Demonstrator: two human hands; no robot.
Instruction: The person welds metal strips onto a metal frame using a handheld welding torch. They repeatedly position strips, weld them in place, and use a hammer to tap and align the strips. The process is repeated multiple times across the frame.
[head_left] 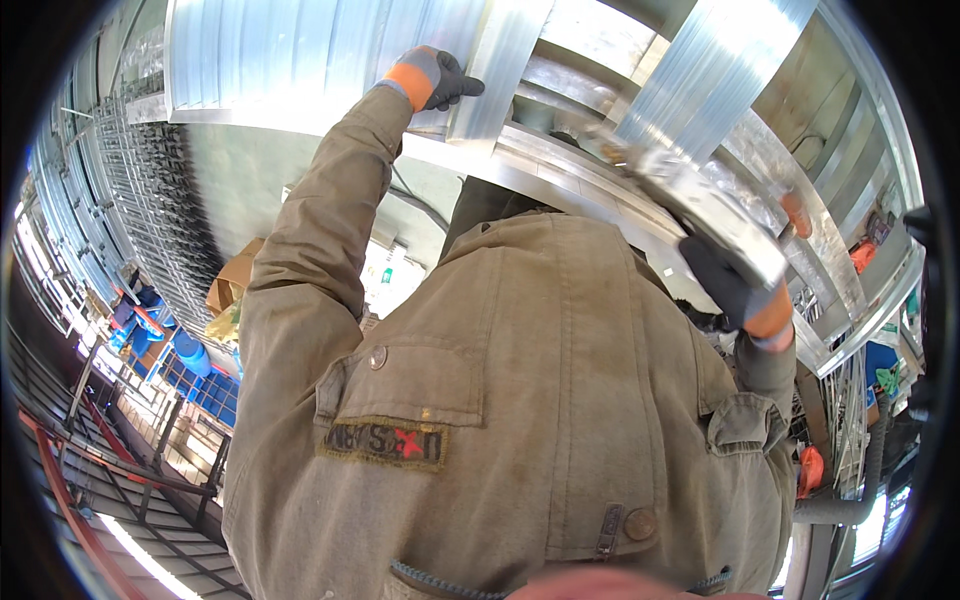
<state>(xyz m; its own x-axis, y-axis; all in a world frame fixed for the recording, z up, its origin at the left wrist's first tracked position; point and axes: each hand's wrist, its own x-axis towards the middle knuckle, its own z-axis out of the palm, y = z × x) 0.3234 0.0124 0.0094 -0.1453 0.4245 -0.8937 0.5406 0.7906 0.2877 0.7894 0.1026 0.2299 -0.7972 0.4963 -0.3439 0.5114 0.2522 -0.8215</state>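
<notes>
My left hand (440, 82), in a grey and black glove with an orange cuff, rests at the edge of a ribbed silver metal strip (500, 70). Its fingers reach to the right and do not wrap around anything I can see. Beside it lies a wider ribbed metal panel (270, 60). At the right, my right hand (732, 285), gloved alike, is closed on a long silver metal tool (715, 205). The tool slants up and left over the metal frame, its front end smeared by motion, so its kind is unclear.
Another ribbed strip (715, 75) crosses the metal frame (590, 190) at the upper right. Dark stacked metal parts (150, 200) stand on the left, near a blue barrel (190, 352). An orange-red object (810, 470) and a dark hose (850, 508) are at the lower right.
</notes>
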